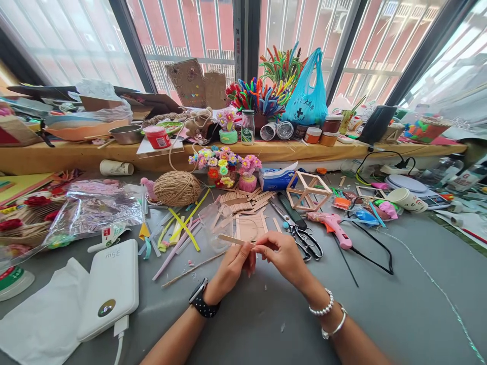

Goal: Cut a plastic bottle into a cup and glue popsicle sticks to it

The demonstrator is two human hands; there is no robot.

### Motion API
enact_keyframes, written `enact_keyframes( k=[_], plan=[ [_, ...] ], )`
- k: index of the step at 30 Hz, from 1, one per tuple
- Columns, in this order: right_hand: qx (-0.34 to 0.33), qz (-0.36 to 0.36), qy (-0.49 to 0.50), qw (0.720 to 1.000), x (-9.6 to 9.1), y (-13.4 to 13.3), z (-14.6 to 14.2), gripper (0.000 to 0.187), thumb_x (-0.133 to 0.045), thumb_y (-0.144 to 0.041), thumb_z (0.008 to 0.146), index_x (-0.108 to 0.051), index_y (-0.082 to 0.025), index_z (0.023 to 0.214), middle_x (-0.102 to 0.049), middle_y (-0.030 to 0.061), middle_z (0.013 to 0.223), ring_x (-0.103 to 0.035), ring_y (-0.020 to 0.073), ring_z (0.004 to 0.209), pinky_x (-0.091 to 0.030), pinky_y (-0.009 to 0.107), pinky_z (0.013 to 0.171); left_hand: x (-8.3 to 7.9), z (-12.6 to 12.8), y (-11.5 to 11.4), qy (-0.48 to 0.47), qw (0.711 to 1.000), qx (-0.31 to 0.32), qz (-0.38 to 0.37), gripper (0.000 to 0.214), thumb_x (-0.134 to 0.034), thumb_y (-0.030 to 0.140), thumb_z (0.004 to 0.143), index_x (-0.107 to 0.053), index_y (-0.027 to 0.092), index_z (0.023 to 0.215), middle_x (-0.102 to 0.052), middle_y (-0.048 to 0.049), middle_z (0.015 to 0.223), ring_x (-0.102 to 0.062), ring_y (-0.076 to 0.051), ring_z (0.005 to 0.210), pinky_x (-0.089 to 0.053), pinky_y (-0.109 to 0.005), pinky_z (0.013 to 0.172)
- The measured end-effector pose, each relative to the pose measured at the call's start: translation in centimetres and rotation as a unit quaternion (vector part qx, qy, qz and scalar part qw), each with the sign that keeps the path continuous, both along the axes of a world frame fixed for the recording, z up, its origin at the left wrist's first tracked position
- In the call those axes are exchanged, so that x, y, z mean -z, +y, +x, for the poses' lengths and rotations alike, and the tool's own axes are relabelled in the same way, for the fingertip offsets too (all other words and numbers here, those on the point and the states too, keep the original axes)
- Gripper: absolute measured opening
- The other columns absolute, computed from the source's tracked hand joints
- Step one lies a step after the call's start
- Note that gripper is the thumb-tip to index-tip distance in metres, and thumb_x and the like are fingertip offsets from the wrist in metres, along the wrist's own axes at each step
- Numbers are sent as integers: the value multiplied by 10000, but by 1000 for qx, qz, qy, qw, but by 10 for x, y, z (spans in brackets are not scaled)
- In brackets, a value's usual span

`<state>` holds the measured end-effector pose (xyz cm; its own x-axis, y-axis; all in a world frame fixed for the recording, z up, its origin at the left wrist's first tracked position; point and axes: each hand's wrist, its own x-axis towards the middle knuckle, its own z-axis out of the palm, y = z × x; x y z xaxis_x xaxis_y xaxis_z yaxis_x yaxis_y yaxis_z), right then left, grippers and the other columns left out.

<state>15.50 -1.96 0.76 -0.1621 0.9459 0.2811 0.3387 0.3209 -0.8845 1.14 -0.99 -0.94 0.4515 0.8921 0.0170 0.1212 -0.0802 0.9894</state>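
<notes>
My left hand point(230, 271) and my right hand point(281, 256) meet over the grey table, both pinched on a thin wooden craft stick point(232, 239) that points left. The left wrist wears a black watch, the right wrist pearl and silver bracelets. Just beyond the hands lies a flat panel of glued sticks point(251, 225) and a pile of loose sticks point(243, 200). Black-handled scissors point(300, 230) lie right of the hands, and a pink glue gun point(333, 225) with a black cord lies further right.
A ball of twine point(177, 188), coloured pipe cleaners point(178, 228), a white power bank point(110, 286) and plastic bags sit at left. A wooden stick frame point(307, 191), tissue pack point(277, 178) and paper cup point(407, 198) lie behind. The window ledge holds flower crafts, jars and a blue bag point(306, 96).
</notes>
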Motion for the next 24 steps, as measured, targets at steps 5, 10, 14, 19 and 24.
enact_keyframes(
  k=[5,10,14,19,24],
  plan=[
    [44,-34,103,993,0,4,6,218,-530,-390,773,-580,-180,741,-597,10,618,-576,128,535,-462,243,511,-17,-12,3,69,998,-12,9,568,-195,620,785,-483,176,578,-520,-7,501,-472,-117,458,-380,-240,490],
    [131,-11,123,984,0,9,13,209,-516,-370,775,-581,-173,796,-616,28,670,-576,133,559,-478,260,551,-35,-60,2,349,930,-92,67,494,-308,636,734,-460,194,572,-538,-6,511,-519,-168,503,-395,-282,517],
    [146,-3,117,982,-1,10,15,202,-541,-353,752,-604,-164,783,-603,27,683,-541,121,558,-451,243,535,-22,-87,11,367,862,-314,156,680,-548,667,531,-470,132,945,-566,-118,905,-568,-268,805,-452,-393,692],
    [142,-16,138,980,-1,11,18,233,-564,-388,725,-594,-159,760,-577,10,656,-524,116,553,-434,240,530,-5,-77,26,272,907,-281,156,913,-643,565,515,-259,124,1217,-405,-196,1220,-403,-326,1144,-405,-450,857],
    [114,-64,216,968,-4,11,19,256,-568,-411,718,-533,-165,779,-573,0,676,-588,129,571,-482,272,572,-11,-61,34,192,937,-261,131,697,-643,465,594,-324,169,1139,-494,-128,1133,-476,-269,1082,-360,-451,915]
  ],
)
